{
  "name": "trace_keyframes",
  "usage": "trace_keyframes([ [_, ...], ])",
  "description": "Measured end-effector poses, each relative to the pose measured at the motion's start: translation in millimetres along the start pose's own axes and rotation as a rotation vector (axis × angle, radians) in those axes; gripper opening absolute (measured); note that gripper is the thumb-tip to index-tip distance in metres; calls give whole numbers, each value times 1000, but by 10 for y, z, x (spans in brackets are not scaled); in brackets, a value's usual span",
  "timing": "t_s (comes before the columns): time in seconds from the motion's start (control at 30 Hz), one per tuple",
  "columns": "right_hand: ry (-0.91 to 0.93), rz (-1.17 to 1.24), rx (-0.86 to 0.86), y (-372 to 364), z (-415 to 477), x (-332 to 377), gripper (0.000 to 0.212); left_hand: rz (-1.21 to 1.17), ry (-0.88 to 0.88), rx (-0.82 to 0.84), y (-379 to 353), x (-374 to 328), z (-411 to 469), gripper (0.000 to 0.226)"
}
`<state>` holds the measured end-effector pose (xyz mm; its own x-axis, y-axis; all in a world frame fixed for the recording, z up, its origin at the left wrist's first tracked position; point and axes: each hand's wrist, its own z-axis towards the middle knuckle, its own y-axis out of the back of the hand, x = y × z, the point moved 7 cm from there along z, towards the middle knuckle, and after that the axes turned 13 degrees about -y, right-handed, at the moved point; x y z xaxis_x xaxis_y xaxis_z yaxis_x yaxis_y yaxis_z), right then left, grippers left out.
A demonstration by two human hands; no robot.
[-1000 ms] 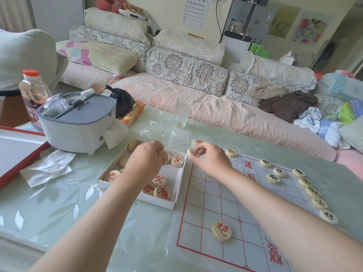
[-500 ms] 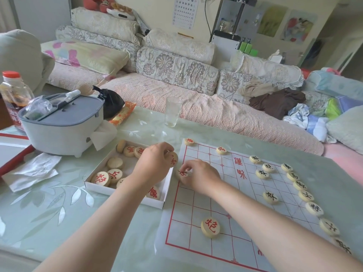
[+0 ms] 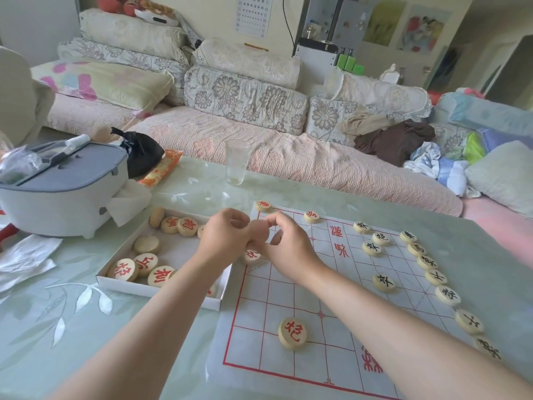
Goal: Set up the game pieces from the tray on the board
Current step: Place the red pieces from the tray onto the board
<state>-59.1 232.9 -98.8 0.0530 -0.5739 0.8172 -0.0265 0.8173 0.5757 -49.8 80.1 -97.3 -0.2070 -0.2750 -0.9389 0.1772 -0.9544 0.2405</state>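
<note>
Board (image 3: 288, 298): white sheet, red grid and red characters, lay flat. Tray (image 3: 161, 287): shallow white box, open, sat just beside the board at its 9 o'clock.

Tray pieces (image 3: 144, 264): round pale wooden discs. Most were face up with red characters and a few blank side up. One disc (image 3: 157, 217) leaned on edge at the far wall.

Red pieces on the board:
- corner piece (image 3: 263, 205) at 11 o'clock
- far-edge piece (image 3: 311, 216) near 12
- near piece (image 3: 292, 333) toward 6
- left-edge piece (image 3: 250, 255) at 9, half hidden

Black pieces (image 3: 447, 295) ran in a line down the 3 o'clock edge. Four more, one being the inner piece (image 3: 384, 282), lay just inward.
</note>
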Motion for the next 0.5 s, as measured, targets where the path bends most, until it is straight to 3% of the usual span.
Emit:
trace_keyframes([
  [0.1,-13,-94,-44,106,77,-153,31,360,-130,94,-127,-32,46,22],
  [0.2,-86,-243,-157,293,251,-430,33,698,-346,254,-310,-41,74,25],
  [0.4,-308,-502,-290,762,513,-921,24,831,-383,559,-596,128,50,39],
  [0.5,-347,-520,-297,860,605,-1016,22,883,-375,608,-686,201,64,38],
])
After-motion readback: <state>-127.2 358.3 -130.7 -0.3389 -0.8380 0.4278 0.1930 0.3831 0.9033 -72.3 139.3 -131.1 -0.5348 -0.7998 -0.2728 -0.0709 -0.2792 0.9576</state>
